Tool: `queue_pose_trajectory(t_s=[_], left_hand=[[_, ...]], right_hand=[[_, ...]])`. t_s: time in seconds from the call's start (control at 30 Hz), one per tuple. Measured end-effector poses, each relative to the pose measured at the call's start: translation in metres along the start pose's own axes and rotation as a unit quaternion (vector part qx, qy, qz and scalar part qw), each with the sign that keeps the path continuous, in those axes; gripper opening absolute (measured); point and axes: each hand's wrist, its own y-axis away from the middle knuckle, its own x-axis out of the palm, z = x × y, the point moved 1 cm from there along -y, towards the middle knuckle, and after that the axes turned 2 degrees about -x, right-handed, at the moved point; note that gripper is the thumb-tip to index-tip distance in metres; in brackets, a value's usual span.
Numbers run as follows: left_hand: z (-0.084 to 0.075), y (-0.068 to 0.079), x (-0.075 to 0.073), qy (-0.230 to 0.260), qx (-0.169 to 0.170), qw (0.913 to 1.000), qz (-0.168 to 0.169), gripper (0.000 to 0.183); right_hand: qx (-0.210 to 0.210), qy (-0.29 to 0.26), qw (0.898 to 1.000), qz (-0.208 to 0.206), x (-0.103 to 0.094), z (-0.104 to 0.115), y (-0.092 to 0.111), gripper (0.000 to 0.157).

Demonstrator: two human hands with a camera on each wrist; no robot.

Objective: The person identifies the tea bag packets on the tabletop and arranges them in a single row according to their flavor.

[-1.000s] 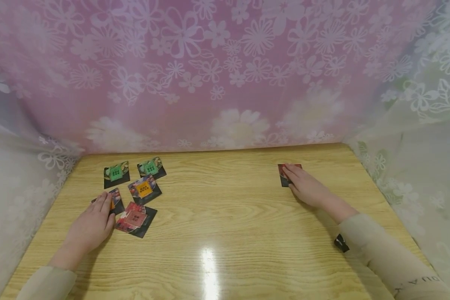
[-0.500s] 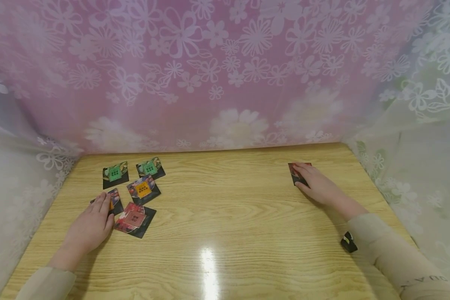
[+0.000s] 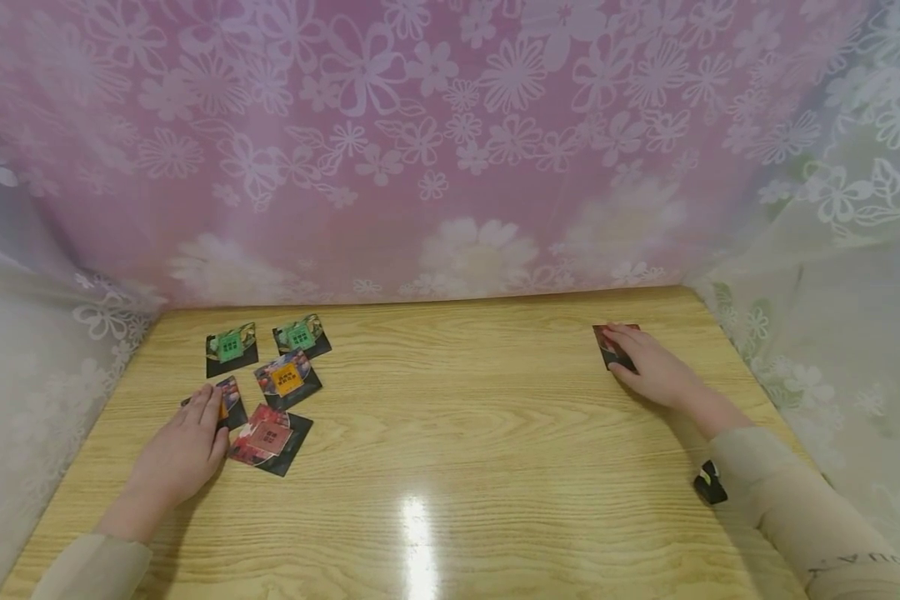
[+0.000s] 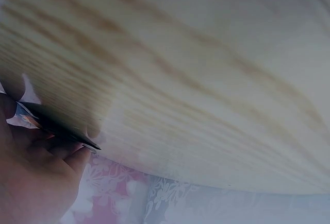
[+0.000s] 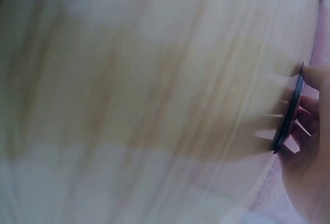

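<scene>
My left hand (image 3: 176, 454) rests on a flat, square orange-and-purple packet (image 3: 234, 405), fingers extended over its left part. In the left wrist view that packet (image 4: 62, 127) shows edge-on beneath the fingertips. Just right of this hand lies a red packet (image 3: 273, 440) with a black lower corner. Over on the right side, my right hand (image 3: 656, 371) lies on another red-and-black packet (image 3: 619, 358), its fingers stretched across the top and its thumb at the near edge. The right wrist view shows this packet's thin dark edge (image 5: 290, 112) along the fingertips.
Two green packets (image 3: 232, 347) and a second orange packet (image 3: 288, 379) lie beyond the left hand on the wooden table (image 3: 450, 417). A floral curtain (image 3: 435, 150) hangs along the far edge and both sides. A small black object (image 3: 710, 483) shows beside the right sleeve.
My right hand has slid the red packet to the right along the table, the sleeve following. The left hand and the packets around it stay where they were.
</scene>
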Motion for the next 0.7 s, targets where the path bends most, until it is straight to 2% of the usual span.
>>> queue_pose_trajectory(t_s=[0.33, 0.7], left_hand=[[0.000, 0.000, 0.001, -0.002, -0.003, 1.0000, -0.005, 0.064], [-0.002, 0.001, -0.002, 0.001, -0.003, 1.0000, -0.004, 0.064]], right_hand=[[0.011, 0.003, 1.000, 0.009, -0.003, -0.012, 0.001, 0.066], [0.010, 0.008, 1.000, 0.010, -0.007, -0.015, 0.005, 0.065]])
